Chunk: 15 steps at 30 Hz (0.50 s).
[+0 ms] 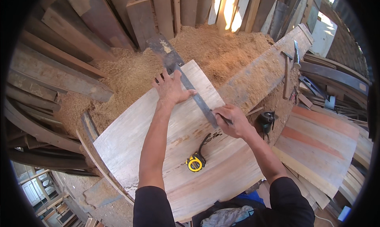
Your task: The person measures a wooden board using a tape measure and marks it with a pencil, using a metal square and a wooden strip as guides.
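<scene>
A broad, pale wooden panel (130,136) lies in front of me. Across its far right part runs a flat grey metal ruler (200,101). My left hand (171,87) presses down along the ruler's far part, fingers spread and thumb reaching over the metal. At the ruler's near end, my right hand (234,122) is closed around a thin dark pencil (226,119); its tip is hard to make out beside the ruler's edge. Between my forearms, a yellow and black tape measure (195,162) rests on the panel, close to some dark marks in the wood.
Sawdust (213,49) is heaped beyond the panel, with upright planks (158,9) behind it. A dusty long board (265,70) extends to the far right, bearing a hammer (286,74). A dark green power tool (265,121) stands right of my right hand, near another striped panel (316,144).
</scene>
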Available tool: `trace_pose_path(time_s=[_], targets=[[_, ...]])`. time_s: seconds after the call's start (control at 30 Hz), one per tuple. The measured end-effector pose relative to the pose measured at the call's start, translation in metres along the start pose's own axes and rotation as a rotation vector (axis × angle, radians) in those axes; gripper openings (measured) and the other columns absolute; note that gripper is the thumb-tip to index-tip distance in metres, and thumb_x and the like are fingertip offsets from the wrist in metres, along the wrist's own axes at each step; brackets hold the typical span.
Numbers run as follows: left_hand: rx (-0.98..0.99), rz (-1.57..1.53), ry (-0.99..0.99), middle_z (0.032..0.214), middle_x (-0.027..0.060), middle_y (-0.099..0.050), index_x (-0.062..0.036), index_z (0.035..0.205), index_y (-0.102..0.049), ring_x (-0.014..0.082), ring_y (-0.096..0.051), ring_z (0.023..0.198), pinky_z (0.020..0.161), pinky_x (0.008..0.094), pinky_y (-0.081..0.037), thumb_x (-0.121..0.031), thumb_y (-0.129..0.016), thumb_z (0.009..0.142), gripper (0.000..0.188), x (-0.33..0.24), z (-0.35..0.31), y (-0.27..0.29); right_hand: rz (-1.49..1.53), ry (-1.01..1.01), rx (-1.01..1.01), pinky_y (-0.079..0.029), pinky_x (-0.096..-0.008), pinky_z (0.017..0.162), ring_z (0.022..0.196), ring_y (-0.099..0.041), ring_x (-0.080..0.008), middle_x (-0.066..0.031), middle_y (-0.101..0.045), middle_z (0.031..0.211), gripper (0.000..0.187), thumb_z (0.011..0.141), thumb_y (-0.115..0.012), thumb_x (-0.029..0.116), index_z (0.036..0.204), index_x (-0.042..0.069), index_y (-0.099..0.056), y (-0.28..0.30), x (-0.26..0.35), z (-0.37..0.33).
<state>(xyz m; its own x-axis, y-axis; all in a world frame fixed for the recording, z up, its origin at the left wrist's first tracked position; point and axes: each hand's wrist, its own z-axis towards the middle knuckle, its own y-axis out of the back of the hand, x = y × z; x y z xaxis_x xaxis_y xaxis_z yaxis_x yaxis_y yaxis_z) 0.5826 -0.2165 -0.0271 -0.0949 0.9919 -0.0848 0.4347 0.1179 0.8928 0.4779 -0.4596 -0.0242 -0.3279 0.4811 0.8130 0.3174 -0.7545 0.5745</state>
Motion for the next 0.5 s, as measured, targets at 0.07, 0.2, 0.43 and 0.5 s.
trace_pose_path(time_s=[0.07,0.2,0.43,0.5], targets=[[-0.012,-0.001,0.006,0.158,0.0250,-0.031,-0.0183,0.145,-0.046,0.0466,-0.027,0.147,0.116,0.0645,-0.018,-0.069,-0.083,0.071,0.097,0.000,0.000,-0.002,-0.010,-0.026,0.030,-0.052,-0.0468,0.072,0.080,-0.066,-0.0390,-0.0181,-0.070,0.085,0.015,0.089,-0.063,0.002,0.102,0.001,-0.069,0.000,0.004,-0.014],[0.035,-0.036,0.018,0.160,0.0251,-0.029,-0.0183,0.146,-0.046,0.0465,-0.025,0.149,0.117,0.0644,-0.018,-0.068,-0.083,0.072,0.097,-0.004,0.000,0.005,0.015,-0.011,-0.033,-0.052,-0.0462,0.075,0.081,-0.066,-0.0385,-0.0169,-0.070,0.085,0.015,0.088,-0.063,0.001,0.102,0.001,-0.068,-0.003,0.005,-0.015],[-0.023,-0.014,0.008,0.160,0.0247,-0.031,-0.0176,0.146,-0.049,0.0457,-0.027,0.149,0.117,0.0660,-0.020,-0.068,-0.083,0.072,0.096,0.000,-0.003,0.000,0.062,0.020,-0.079,-0.050,-0.0474,0.073,0.079,-0.064,-0.0384,-0.0150,-0.066,0.080,0.011,0.091,-0.062,0.003,0.100,0.001,-0.068,-0.006,0.007,-0.032],[-0.003,-0.028,0.010,0.159,0.0244,-0.032,-0.0181,0.146,-0.048,0.0456,-0.027,0.149,0.117,0.0662,-0.021,-0.067,-0.084,0.071,0.096,-0.001,-0.003,0.003,0.041,-0.012,-0.069,-0.050,-0.0472,0.073,0.078,-0.064,-0.0387,-0.0155,-0.065,0.079,0.009,0.092,-0.062,0.005,0.099,0.002,-0.067,-0.005,0.009,-0.029]])
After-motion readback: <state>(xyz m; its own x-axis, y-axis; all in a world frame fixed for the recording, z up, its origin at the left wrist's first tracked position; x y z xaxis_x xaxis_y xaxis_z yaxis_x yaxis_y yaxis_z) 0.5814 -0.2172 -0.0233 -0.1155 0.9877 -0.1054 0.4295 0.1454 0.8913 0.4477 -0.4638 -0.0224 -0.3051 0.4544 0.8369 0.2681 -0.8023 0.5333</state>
